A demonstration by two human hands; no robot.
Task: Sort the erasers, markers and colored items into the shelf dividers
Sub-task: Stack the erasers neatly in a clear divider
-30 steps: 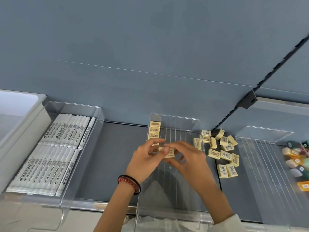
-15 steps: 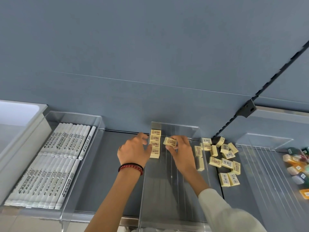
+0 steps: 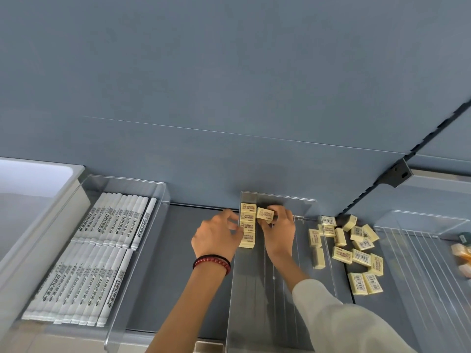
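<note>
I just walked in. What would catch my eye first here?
Two bare hands work at the middle clear plastic tray: the right hand pinches a small pale yellow eraser beside a neat column of matching erasers, which the left hand touches. More yellow erasers lie scattered to the right; white markers fill the left tray.

2 forearms outstretched, left hand [image 3: 218, 234] with bent fingers, right hand [image 3: 279, 228] in a pinch on 1 eraser [image 3: 265, 214].
</note>
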